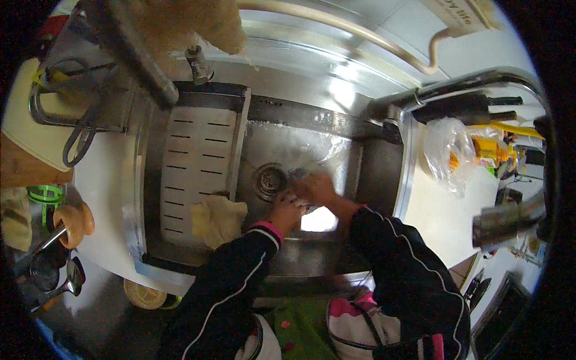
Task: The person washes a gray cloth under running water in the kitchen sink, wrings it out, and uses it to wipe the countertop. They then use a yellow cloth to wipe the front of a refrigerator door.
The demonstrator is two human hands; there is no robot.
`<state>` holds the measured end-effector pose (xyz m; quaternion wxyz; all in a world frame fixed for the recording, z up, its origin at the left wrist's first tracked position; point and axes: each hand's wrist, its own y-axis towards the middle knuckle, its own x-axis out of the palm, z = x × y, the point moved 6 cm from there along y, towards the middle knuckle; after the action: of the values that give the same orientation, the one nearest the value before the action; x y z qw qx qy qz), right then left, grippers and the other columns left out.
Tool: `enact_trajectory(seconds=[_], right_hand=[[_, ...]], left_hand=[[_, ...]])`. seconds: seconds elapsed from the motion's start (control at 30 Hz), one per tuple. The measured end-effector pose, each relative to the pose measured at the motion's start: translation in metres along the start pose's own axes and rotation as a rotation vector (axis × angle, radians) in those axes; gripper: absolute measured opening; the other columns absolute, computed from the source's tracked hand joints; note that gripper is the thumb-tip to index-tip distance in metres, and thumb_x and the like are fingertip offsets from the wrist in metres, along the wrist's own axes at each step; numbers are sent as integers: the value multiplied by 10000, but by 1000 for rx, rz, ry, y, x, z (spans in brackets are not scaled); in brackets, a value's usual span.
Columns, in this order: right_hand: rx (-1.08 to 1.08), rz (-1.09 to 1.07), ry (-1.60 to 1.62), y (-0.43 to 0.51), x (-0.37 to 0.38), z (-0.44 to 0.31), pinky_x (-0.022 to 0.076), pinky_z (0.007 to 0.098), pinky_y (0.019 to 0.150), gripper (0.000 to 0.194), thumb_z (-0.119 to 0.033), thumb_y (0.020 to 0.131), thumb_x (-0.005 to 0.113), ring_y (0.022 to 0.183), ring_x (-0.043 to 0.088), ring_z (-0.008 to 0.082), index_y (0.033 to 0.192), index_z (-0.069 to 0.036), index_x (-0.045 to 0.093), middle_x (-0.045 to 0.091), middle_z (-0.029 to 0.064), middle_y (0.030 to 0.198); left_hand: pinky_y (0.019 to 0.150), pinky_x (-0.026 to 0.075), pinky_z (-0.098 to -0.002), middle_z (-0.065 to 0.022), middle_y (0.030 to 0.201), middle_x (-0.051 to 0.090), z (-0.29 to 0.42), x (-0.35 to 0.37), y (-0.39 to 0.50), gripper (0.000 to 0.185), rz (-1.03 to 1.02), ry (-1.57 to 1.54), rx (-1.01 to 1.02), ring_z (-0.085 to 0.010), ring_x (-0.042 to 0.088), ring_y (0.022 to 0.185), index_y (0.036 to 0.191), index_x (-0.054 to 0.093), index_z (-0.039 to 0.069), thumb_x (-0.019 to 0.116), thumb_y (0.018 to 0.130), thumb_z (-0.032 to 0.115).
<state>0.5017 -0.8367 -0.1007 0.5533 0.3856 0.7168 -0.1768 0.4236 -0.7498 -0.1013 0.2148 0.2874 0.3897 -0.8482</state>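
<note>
Both hands meet low inside a stainless steel sink (288, 139), just right of its round drain strainer (269, 182). My left hand (289, 210) lies with its fingers against my right hand (317, 189), which is blurred. A greyish, indistinct patch shows by the right fingers; whether it is water or a held thing, I cannot tell. Bright light reflects off the sink floor below the hands. A slotted metal drain tray (200, 153) fills the sink's left side. A pale yellow cloth (219, 219) hangs over the tray's front right part, near my left wrist.
A metal faucet (199, 65) stands behind the tray. A thick blurred pipe (148, 72) crosses the upper left. On the right counter (432, 198) sit a clear plastic bag (449, 153) and a yellow bottle (490, 148). Ladles (74, 276) and a green plastic basket (46, 194) are at far left.
</note>
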Motion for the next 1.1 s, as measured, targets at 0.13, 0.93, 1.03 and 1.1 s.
enact_trajectory(seconds=[0.13, 0.93, 1.03, 1.1], right_hand=[[362, -35, -147, 77, -9, 57, 484, 438, 588, 211, -275, 829, 535, 736, 602, 316, 749, -99, 619, 621, 148, 787], [408, -217, -34, 57, 13, 50, 487, 423, 646, 133, -258, 772, 635, 746, 598, 321, 806, -131, 613, 615, 86, 758], [523, 61, -154, 83, -10, 52, 491, 404, 663, 131, -217, 792, 639, 823, 590, 308, 830, -100, 594, 613, 97, 875], [433, 173, -13, 80, -18, 36, 492, 406, 684, 136, -191, 804, 634, 869, 590, 307, 867, -82, 585, 612, 107, 947]], left_hand=[[1073, 158, -555, 31, 1470, 326, -3, -2, -3, 344, 183, 54, 37, -261, 160, 1392, 1194, 602, 244, 453, 884, 251], [1051, 104, -628, 17, 1451, 352, -3, 16, -3, 355, 321, 73, 35, -283, 187, 1384, 1208, 592, 214, 498, 873, 287], [1057, 107, -623, 19, 1419, 397, 4, -13, -7, 318, 277, 110, 30, -270, 207, 1376, 1147, 637, 200, 495, 875, 283], [1058, 119, -618, 22, 1397, 424, -2, 4, 1, 299, 438, 143, 13, -262, 239, 1363, 1114, 657, 195, 508, 868, 277]])
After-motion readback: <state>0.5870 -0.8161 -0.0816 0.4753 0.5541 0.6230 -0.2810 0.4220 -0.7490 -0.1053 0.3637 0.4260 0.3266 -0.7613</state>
